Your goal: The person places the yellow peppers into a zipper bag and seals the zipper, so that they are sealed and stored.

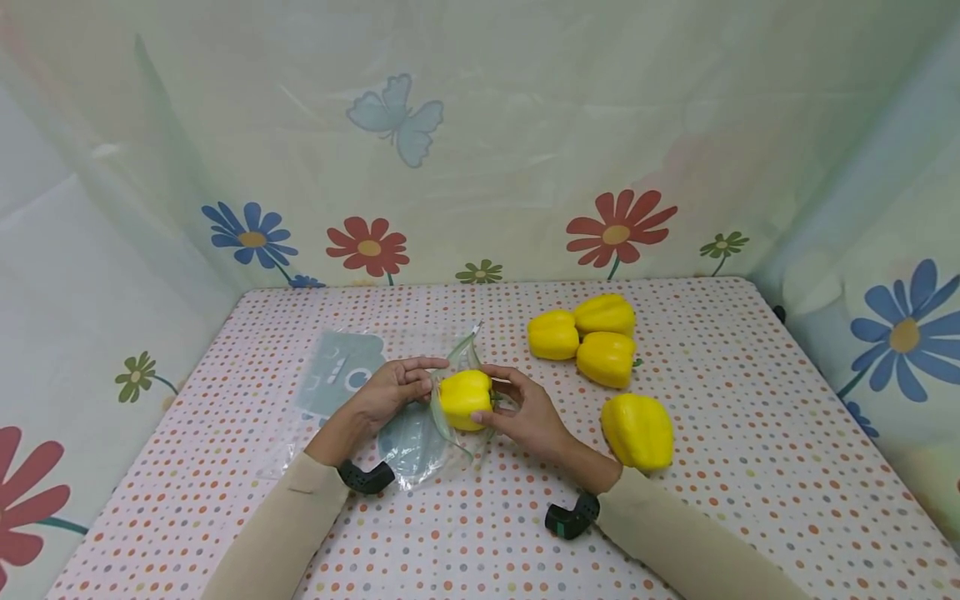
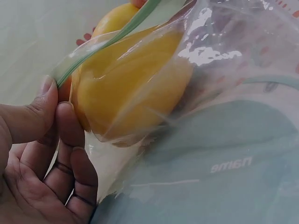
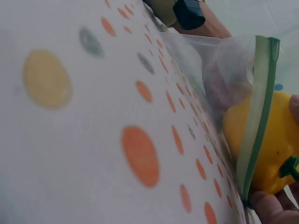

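The right hand (image 1: 528,414) grips a yellow bell pepper (image 1: 465,400) at its stem end, the pepper lying partly inside the mouth of a clear zip bag (image 1: 414,442). Between thumb and fingers, the left hand (image 1: 386,392) pinches the bag's green edge; the left wrist view shows this hand (image 2: 44,158) at the green strip (image 2: 110,39), with the pepper (image 2: 135,84) behind the clear film. In the right wrist view, the green stem (image 3: 289,169) points out past the strip (image 3: 259,116), and fingertips (image 3: 268,205) of the right hand touch the pepper's underside.
Three yellow peppers (image 1: 604,358) lie grouped at the back right of the dotted table (image 1: 720,517). Another yellow pepper (image 1: 637,431) sits nearer, beside the right forearm. A flat clear bag with a grey-green print (image 1: 330,375) lies left of the hands.
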Available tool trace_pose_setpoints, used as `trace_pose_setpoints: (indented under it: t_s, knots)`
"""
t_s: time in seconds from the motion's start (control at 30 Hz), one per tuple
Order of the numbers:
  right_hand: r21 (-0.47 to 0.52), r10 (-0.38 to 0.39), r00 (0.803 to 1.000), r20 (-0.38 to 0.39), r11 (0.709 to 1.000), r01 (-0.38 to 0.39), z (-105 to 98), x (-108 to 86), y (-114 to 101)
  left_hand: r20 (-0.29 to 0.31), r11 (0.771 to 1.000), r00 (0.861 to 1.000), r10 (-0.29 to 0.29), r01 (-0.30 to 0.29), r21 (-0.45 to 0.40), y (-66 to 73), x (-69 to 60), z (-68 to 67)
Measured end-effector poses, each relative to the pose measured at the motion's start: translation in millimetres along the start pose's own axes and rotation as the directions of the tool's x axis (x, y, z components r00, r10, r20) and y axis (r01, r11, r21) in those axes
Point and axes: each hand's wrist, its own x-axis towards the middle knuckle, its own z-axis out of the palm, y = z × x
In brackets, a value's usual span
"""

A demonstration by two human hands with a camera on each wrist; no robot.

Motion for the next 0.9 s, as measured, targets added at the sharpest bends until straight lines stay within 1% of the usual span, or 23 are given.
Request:
trace_pose_setpoints:
  t_s: [0.17, 0.27, 0.4, 0.57, 0.73, 0.9]
  knots:
    - [0.007, -0.011, 1.000, 0.007, 1.000, 0.011, 0.3, 1.0, 1.4, -0.033, 0.999, 0.999, 0.000, 0.001, 0.034, 2.4, -1.1, -1.4]
    - [0.001, -0.010, 1.000, 0.007, 1.000, 0.010, 0.4, 2.2, 2.2, -0.040, 0.999, 0.999, 0.007, -0.005, 0.034, 3.6, -1.8, -3.0]
    - [-0.012, -0.003, 1.000, 0.000, 1.000, 0.003, 1.2, 3.6, 2.9, -0.032, 0.999, 0.999, 0.027, -0.027, 0.019, 5.2, -3.5, -6.3]
    - [-0.035, 0.020, 0.999, -0.026, 0.999, -0.021, 2.7, 4.6, 3.7, -0.004, 0.998, 0.998, 0.056, -0.056, 0.004, 8.1, -5.7, -10.2]
    - [-0.045, 0.022, 0.999, -0.042, 0.999, -0.024, 3.5, 4.5, 5.2, 0.009, 0.998, 0.998, 0.061, -0.061, -0.023, 10.3, -7.1, -11.0]
    - [-0.060, 0.039, 0.999, -0.035, 0.997, -0.041, 2.7, 4.9, 4.2, 0.015, 0.997, 0.997, 0.070, -0.069, -0.046, 11.2, -8.4, -11.7]
